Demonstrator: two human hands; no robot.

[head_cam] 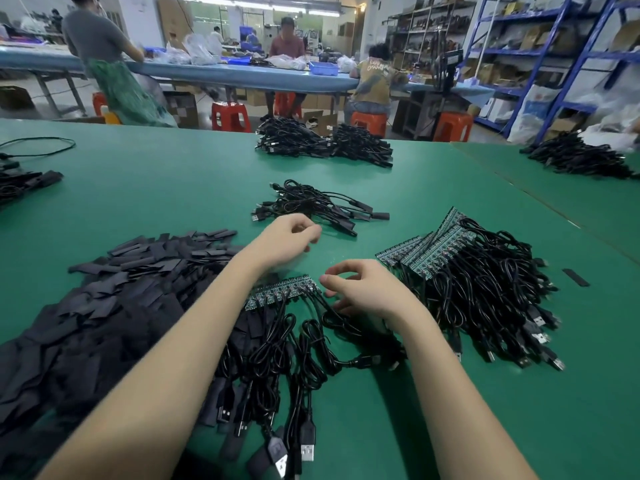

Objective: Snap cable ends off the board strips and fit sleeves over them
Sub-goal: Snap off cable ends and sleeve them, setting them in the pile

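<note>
The green desk (173, 195) took up most of the view. A big heap of black sleeves (104, 306) sat on the left, and a stack of board strips (426, 251) with their cables piled up on the right. One board strip (282, 292) lay in the middle between both hands, cables (277, 358) trailing toward the camera. Left hand (282, 242) hovered just above it, fingers loosely curled, looked empty. Right hand (367, 289) was relaxed too, gripping nothing as far as I could tell.
</note>
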